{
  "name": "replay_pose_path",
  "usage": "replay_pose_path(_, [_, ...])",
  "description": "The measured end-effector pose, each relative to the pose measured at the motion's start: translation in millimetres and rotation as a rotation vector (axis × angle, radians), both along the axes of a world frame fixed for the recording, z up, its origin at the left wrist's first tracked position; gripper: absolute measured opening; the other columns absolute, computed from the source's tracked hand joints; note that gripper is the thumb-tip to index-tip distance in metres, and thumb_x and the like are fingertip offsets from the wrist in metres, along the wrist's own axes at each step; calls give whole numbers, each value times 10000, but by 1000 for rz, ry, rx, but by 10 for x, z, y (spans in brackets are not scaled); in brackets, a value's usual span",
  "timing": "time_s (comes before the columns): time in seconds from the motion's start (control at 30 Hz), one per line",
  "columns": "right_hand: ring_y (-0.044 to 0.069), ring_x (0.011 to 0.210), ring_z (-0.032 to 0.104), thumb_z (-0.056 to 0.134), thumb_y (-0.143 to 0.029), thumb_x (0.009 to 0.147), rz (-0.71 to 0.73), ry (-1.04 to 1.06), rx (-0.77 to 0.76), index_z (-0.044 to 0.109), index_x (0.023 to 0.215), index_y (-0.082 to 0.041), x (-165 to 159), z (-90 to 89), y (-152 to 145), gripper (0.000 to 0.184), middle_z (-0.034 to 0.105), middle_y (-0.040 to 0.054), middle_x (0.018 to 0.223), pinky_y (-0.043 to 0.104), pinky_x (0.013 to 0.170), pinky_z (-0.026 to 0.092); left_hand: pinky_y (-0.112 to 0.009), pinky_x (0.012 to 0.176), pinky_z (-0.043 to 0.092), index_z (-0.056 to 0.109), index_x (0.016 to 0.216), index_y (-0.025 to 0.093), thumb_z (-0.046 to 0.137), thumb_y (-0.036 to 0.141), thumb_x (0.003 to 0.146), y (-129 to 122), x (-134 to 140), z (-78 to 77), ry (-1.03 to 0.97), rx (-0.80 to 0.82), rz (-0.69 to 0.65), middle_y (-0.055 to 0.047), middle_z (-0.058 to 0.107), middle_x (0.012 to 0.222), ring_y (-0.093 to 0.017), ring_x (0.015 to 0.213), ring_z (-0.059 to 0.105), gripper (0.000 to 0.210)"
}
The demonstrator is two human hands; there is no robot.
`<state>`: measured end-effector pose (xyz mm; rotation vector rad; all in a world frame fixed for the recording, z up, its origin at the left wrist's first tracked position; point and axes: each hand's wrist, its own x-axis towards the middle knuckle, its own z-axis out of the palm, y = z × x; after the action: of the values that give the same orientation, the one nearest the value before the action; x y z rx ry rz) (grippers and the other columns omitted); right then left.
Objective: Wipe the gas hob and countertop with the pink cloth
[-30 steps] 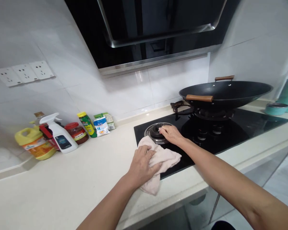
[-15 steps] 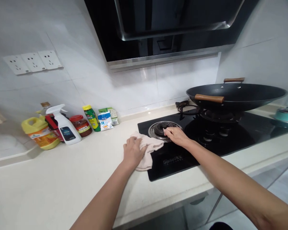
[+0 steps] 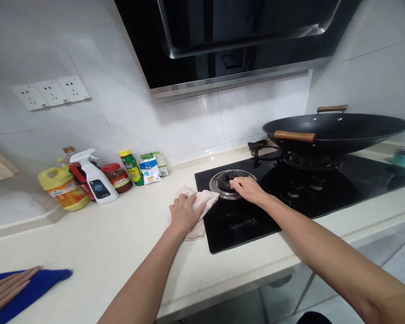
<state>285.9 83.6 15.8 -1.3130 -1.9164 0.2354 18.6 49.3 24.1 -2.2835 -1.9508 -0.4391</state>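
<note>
My left hand presses down on a pale pink cloth, its fingers bent over it. The cloth is bunched on the counter and overlaps the left edge of the black gas hob. My right hand is closed at the front right of the left burner, which has a dark centre and a metal ring. Whatever its fingers pinch is hidden.
A large black wok stands on the right burner. Along the wall are a spray bottle, a yellow jug, a red-lidded jar and seasoning packets. Another person's hand rests on a blue cloth at lower left.
My left hand has slid the pink cloth slightly left, drawing it back from the burner. My right hand stays at the burner. Another person's hand with the blue cloth has come into view.
</note>
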Motion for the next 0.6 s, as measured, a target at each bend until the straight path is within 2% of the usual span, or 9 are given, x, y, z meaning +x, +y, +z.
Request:
replay_pose_path(0.1, [160, 762, 636, 422, -408, 981, -13, 5, 16, 682, 751, -219, 28, -2, 30, 395, 724, 18, 784, 265, 704, 386, -442, 988, 421, 666, 1141, 269, 575, 541, 913, -101, 87, 23, -144, 8, -143, -80, 572, 1175, -290, 1123, 551, 367])
replay_pose_path(0.23, [158, 769, 640, 420, -408, 989, -22, 0, 25, 680, 754, -220, 47, -12, 55, 397, 732, 16, 804, 263, 707, 390, -383, 961, 458, 671, 1014, 248, 659, 439, 871, -234, 199, 23, -240, 56, -310, -54, 563, 1120, -249, 1080, 563, 239])
replay_pose_path(0.37, [152, 751, 640, 417, -393, 995, -34, -6, 30, 674, 747, -214, 54, -9, 72, 400, 734, 17, 798, 258, 699, 394, -379, 951, 471, 654, 951, 234, 675, 347, 844, -392, 296, 44, -264, 45, -378, -39, 570, 1077, -238, 1061, 562, 157])
replay_pose_path(0.53, [151, 790, 643, 413, -366, 1001, -34, -11, 54, 668, 742, -208, 43, 24, 58, 396, 733, 23, 820, 254, 720, 389, -389, 931, 489, 635, 968, 213, 672, 334, 828, -716, 283, 47, -221, 12, -454, -60, 569, 1078, -244, 1036, 563, 188])
replay_pose_path(0.6, [154, 784, 634, 419, -367, 1001, -32, -15, 66, 662, 736, -207, 28, 44, 35, 393, 723, 25, 806, 258, 719, 382, -416, 946, 485, 640, 1014, 206, 686, 336, 809, -872, 242, 3, -176, 12, -487, -90, 562, 1153, -271, 1085, 551, 248])
